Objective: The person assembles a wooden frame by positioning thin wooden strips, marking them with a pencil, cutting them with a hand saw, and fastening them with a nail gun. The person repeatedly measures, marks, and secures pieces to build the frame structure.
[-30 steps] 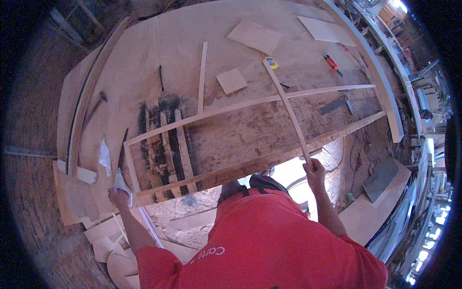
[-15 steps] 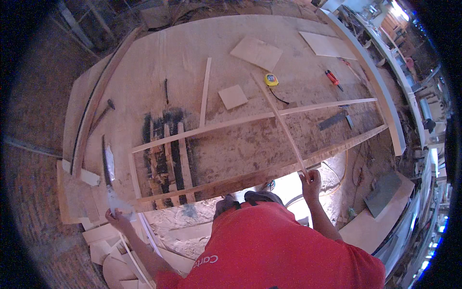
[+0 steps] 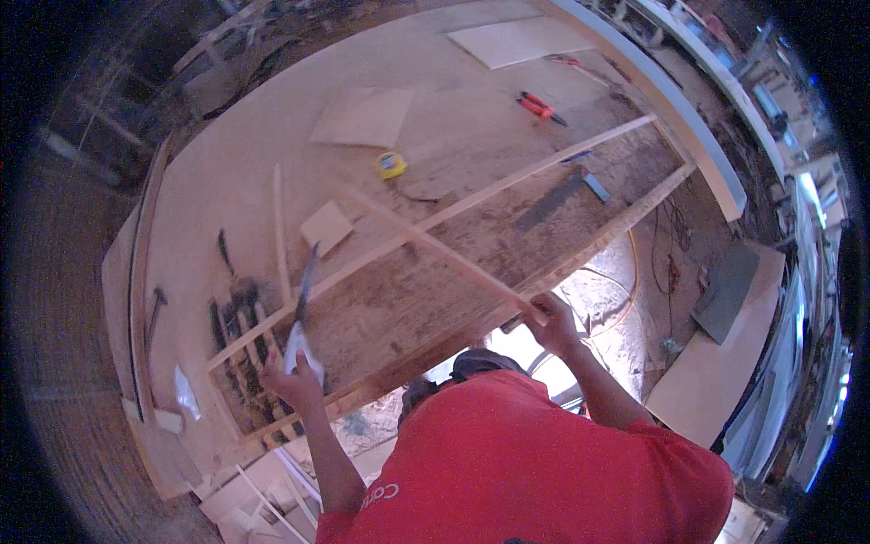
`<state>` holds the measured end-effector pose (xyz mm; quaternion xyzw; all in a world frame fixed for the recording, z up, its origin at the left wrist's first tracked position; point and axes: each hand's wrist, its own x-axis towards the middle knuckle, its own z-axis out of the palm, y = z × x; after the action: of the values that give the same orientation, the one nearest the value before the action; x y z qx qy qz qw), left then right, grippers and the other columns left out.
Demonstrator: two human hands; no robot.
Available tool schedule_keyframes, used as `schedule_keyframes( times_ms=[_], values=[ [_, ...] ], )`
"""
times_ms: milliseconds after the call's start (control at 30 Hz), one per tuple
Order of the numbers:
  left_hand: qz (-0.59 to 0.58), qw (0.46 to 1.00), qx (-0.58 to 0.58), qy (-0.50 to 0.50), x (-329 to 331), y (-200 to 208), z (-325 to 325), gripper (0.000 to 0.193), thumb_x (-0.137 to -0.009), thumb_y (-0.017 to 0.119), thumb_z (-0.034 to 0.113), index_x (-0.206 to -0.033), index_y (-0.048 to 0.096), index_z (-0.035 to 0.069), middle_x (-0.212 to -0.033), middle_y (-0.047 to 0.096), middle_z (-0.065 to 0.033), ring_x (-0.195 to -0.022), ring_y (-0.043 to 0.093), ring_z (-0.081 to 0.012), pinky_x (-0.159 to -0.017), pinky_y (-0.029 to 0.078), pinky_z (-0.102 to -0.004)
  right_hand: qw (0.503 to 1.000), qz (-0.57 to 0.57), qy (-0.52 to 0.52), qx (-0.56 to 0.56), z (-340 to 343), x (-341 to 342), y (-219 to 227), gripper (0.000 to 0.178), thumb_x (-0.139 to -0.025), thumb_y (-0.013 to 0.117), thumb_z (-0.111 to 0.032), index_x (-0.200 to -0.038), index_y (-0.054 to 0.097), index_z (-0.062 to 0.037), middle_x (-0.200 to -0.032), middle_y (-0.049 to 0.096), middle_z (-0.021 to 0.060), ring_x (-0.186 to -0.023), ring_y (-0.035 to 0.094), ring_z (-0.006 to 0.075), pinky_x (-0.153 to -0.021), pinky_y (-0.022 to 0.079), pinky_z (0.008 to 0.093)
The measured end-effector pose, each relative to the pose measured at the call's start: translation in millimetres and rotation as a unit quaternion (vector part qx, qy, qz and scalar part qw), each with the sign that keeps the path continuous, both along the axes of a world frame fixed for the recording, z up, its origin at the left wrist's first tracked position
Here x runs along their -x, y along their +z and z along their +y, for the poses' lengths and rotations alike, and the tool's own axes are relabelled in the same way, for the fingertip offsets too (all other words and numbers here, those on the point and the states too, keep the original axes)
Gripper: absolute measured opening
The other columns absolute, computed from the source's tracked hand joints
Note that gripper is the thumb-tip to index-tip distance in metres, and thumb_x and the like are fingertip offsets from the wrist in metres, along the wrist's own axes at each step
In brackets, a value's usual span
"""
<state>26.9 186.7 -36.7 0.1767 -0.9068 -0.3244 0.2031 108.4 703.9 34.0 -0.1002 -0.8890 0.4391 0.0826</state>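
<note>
My left hand (image 3: pixel 294 383) is closed around the near end of what looks like a handsaw (image 3: pixel 305 313). Its long blade tapers to a dark tip and is whitish by my fingers; the handle is hidden. That blade is held over the left part of a wooden frame (image 3: pixel 507 197) on the large workbench. My right hand (image 3: pixel 555 324) grips the near end of a long thin wooden strip (image 3: pixel 453 258) at the bench's front edge. The strip slants away to the far left, crossing over the frame's far rail.
On the workbench (image 3: pixel 272 109) lie a yellow tape measure (image 3: pixel 391 165), red-handled pliers (image 3: pixel 542 108), a try square (image 3: pixel 562 198), a hammer (image 3: pixel 156 313), a small square board (image 3: pixel 326 228) and larger panels (image 3: pixel 367 118). Another strip (image 3: pixel 281 231) lies left. Offcuts and cables are on the floor.
My left hand has brought the handsaw from the bench's left edge rightward over the frame. My right hand has drawn slightly left with the strip, which slants more. The whole view has turned.
</note>
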Motion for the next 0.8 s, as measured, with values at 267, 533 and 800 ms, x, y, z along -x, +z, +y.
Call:
schedule_keyframes(
  times_ms=[267, 533, 800],
  values=[
    [-0.057, 0.678, -0.732, 0.023, 39.8, 127.9, 251.0, 0.036, -0.105, 0.056, 0.039, -0.123, 0.06, 0.007, -0.111, 0.061, -0.0114, -0.105, 0.061, -0.0282, -0.095, 0.052, -0.0441, 0.962, -0.147, 0.231, -0.01, 51.2, 22.3, -3.7, 0.036, -0.084, 0.084, -0.029, -0.112, 0.074, -0.0093, -0.104, 0.072, 0.0106, -0.1, 0.069, 0.0325, -0.086, 0.055, 0.0431],
    [0.011, 0.633, -0.744, 0.213, -1.0, 73.9, 236.3, 0.014, -0.101, 0.053, 0.024, -0.102, 0.057, 0.011, -0.074, 0.051, -0.003, -0.065, 0.051, -0.0197, -0.062, 0.05, -0.0363, 0.966, -0.145, -0.14, -0.162, 262.2, 208.0, -77.3, 0.03, -0.085, 0.071, -0.02, -0.114, 0.074, -0.0151, -0.109, 0.074, 0.0116, -0.107, 0.067, 0.036, -0.091, 0.053, 0.0466],
    [0.066, 0.676, -0.703, 0.21, -11.0, 58.6, 250.0, 0.033, -0.094, 0.048, 0.041, -0.089, 0.061, 0.011, -0.065, 0.047, -0.0042, -0.061, 0.048, -0.0228, -0.055, 0.039, -0.0381, 0.958, -0.024, 0.035, -0.285, 425.6, 287.9, -174.2, 0.029, -0.094, 0.065, -0.02, -0.119, 0.073, -0.0105, -0.122, 0.068, 0.0147, -0.116, 0.062, 0.0359, -0.1, 0.048, 0.0435]
  ],
)
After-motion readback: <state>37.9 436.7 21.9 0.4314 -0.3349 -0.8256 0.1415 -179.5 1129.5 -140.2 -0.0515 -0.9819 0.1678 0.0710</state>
